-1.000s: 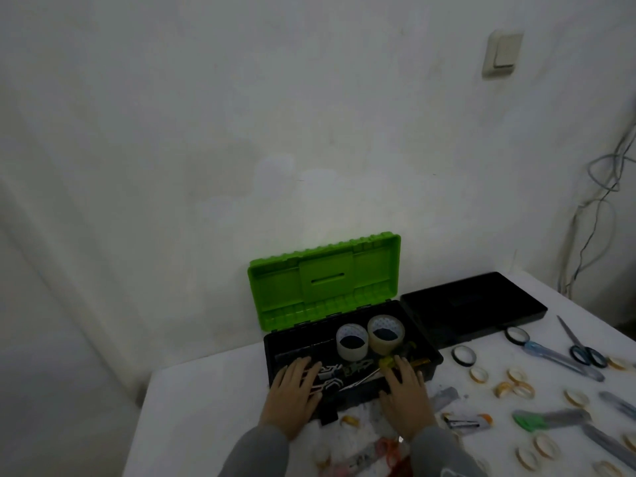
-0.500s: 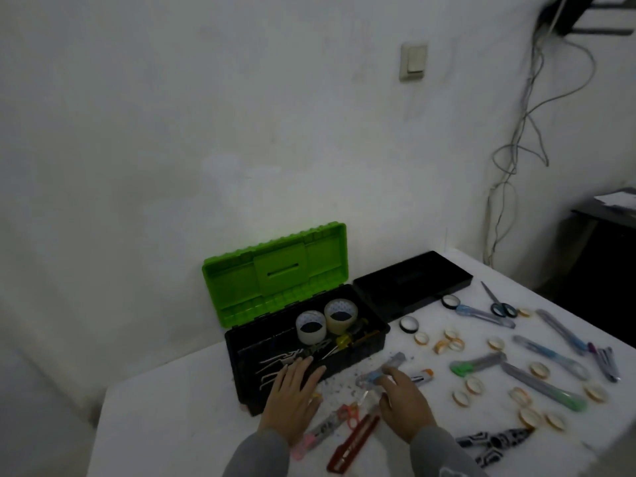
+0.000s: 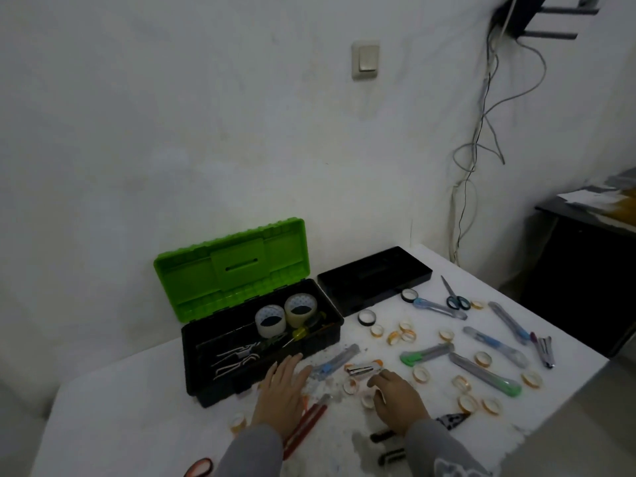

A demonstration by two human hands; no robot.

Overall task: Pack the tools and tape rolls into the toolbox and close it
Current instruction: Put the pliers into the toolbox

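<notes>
The black toolbox (image 3: 206,383) stands open with its green lid (image 3: 230,270) raised; two wide tape rolls (image 3: 285,315), a yellow-handled screwdriver (image 3: 303,330) and metal tools lie inside. My left hand (image 3: 280,395) rests flat and empty on the table just in front of the box, over red-handled pliers (image 3: 306,423). My right hand (image 3: 399,401) hovers palm-down with curled fingers near a small stapler (image 3: 361,369) and small tape rolls (image 3: 351,387); it holds nothing that I can see. Utility knives (image 3: 426,354), scissors (image 3: 454,297) and several small tape rolls lie spread to the right.
A black tray insert (image 3: 375,280) lies right of the toolbox by the wall. Black-handled pliers (image 3: 447,420) lie partly under my right sleeve. The white table (image 3: 120,407) ends at right near a dark cabinet (image 3: 585,270). Cables hang on the wall.
The view has swung right and back. Both hands have drawn back from the toolbox onto the table in front of it; my right hand has moved right toward the small rolls.
</notes>
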